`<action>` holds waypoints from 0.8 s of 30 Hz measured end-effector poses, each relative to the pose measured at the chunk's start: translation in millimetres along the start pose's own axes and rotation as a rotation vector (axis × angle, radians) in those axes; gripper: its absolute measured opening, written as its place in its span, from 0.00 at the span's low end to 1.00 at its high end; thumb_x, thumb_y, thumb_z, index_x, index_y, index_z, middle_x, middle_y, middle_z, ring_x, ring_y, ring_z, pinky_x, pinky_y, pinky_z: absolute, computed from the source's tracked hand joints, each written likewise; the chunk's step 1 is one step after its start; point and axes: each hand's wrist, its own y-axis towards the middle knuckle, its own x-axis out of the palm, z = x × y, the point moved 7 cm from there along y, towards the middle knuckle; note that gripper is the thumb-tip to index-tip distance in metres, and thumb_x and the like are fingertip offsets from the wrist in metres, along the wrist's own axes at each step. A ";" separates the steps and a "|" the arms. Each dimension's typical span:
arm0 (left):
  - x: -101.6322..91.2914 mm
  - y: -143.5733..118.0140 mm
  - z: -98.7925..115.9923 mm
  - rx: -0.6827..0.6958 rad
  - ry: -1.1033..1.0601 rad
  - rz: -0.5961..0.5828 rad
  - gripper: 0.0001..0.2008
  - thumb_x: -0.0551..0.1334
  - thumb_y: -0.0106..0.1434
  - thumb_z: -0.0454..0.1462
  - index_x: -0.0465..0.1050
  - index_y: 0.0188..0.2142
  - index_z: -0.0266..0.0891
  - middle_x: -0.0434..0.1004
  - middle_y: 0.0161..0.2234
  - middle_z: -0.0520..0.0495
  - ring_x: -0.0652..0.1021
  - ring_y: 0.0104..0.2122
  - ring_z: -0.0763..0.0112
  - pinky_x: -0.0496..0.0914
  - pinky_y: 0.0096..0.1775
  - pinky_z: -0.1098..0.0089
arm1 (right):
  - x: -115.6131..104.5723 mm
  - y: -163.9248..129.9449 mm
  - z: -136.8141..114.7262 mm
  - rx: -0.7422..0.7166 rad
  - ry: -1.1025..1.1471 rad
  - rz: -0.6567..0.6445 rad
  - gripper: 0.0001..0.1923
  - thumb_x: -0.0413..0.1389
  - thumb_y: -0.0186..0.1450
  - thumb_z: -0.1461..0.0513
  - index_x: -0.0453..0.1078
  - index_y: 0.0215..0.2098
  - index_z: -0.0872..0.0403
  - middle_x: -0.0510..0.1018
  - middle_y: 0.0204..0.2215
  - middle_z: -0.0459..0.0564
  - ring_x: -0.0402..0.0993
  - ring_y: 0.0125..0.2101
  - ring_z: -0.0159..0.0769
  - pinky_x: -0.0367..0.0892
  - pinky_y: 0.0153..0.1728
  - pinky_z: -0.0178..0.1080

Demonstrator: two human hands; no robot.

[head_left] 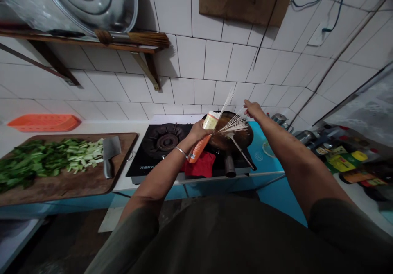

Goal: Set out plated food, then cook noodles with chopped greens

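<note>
Left hand wraps the packet, tilted probably so noodles overhang the wok; right hand looks curled, can't tell if gripping any.

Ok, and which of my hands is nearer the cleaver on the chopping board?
Your left hand. It grips the orange packet, right of the cleaver and beyond the left burner. Your right hand is farther right, by the wok's right side.
</note>
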 end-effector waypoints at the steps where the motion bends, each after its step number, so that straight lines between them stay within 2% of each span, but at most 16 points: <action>1: 0.9 0.1 1.1 0.002 0.007 -0.003 0.19 0.73 0.43 0.39 0.72 0.34 0.37 0.76 0.30 0.50 0.74 0.31 0.67 0.68 0.36 0.69 | -4.6 1.9 -4.1 -0.051 -0.057 0.019 0.18 0.52 0.69 0.51 0.71 0.30 0.56 0.70 0.14 0.46 0.59 0.13 0.28 0.55 0.17 0.32; 5: 3.6 0.7 5.0 0.002 0.002 -0.001 0.19 0.73 0.42 0.40 0.72 0.33 0.38 0.75 0.29 0.50 0.74 0.32 0.65 0.68 0.38 0.68 | -12.9 -3.4 -23.2 -0.263 -0.197 0.095 0.09 0.60 0.62 0.60 0.73 0.26 0.57 0.70 0.16 0.43 0.64 0.19 0.27 0.58 0.23 0.30; 7: 4.7 0.8 7.3 0.008 -0.010 0.004 0.19 0.73 0.42 0.40 0.72 0.33 0.38 0.75 0.29 0.50 0.74 0.32 0.65 0.68 0.38 0.68 | -8.4 -11.1 -26.5 -0.243 -0.119 0.068 0.06 0.64 0.58 0.61 0.74 0.29 0.57 0.70 0.17 0.42 0.63 0.20 0.26 0.58 0.23 0.30; 9: 6.4 1.2 9.7 0.022 -0.017 0.004 0.19 0.73 0.42 0.41 0.72 0.33 0.37 0.75 0.30 0.49 0.73 0.32 0.66 0.68 0.38 0.68 | 6.2 -20.6 -22.8 -0.110 0.025 -0.066 0.12 0.66 0.59 0.57 0.74 0.34 0.57 0.70 0.18 0.42 0.61 0.18 0.25 0.55 0.20 0.30; 12: 11.4 3.6 10.6 0.046 -0.029 -0.011 0.21 0.73 0.43 0.41 0.73 0.36 0.36 0.77 0.32 0.48 0.74 0.32 0.66 0.68 0.38 0.67 | 44.3 -44.1 -14.7 0.143 0.202 -0.423 0.23 0.60 0.63 0.45 0.71 0.36 0.57 0.71 0.20 0.45 0.59 0.16 0.24 0.50 0.15 0.29; 13: 13.5 5.1 10.0 0.055 -0.036 -0.019 0.22 0.72 0.43 0.42 0.74 0.37 0.35 0.77 0.33 0.47 0.74 0.33 0.65 0.69 0.39 0.67 | 55.9 -52.6 -14.6 0.188 0.246 -0.522 0.25 0.58 0.64 0.43 0.71 0.35 0.57 0.71 0.20 0.46 0.59 0.16 0.24 0.50 0.15 0.28; 15: 18.0 8.8 7.4 0.073 -0.043 -0.034 0.24 0.72 0.43 0.42 0.74 0.40 0.34 0.78 0.35 0.47 0.75 0.34 0.65 0.69 0.40 0.66 | 72.8 -64.1 -19.4 0.189 0.340 -0.626 0.23 0.60 0.63 0.44 0.69 0.33 0.57 0.70 0.20 0.44 0.57 0.16 0.22 0.49 0.14 0.26; 17: 21.7 12.3 3.5 0.085 -0.032 -0.039 0.26 0.73 0.43 0.42 0.74 0.41 0.34 0.78 0.36 0.46 0.75 0.34 0.64 0.70 0.41 0.65 | 81.8 -68.2 -26.5 0.130 0.421 -0.619 0.18 0.65 0.61 0.52 0.67 0.30 0.56 0.68 0.19 0.42 0.54 0.15 0.20 0.47 0.13 0.26; 20: 24.2 14.8 -2.5 0.082 -0.030 -0.035 0.25 0.73 0.42 0.43 0.74 0.39 0.34 0.77 0.35 0.46 0.75 0.34 0.65 0.70 0.41 0.64 | 84.5 -68.0 -33.8 0.065 0.479 -0.508 0.14 0.67 0.60 0.62 0.66 0.27 0.57 0.67 0.18 0.41 0.52 0.14 0.18 0.43 0.12 0.26; 24: 24.2 12.1 -6.5 0.084 -0.068 -0.050 0.24 0.73 0.41 0.42 0.74 0.38 0.35 0.77 0.33 0.47 0.75 0.33 0.65 0.70 0.39 0.66 | 75.1 -64.3 -43.1 0.053 0.460 -0.418 0.12 0.64 0.62 0.65 0.66 0.26 0.58 0.67 0.17 0.41 0.53 0.14 0.18 0.44 0.12 0.25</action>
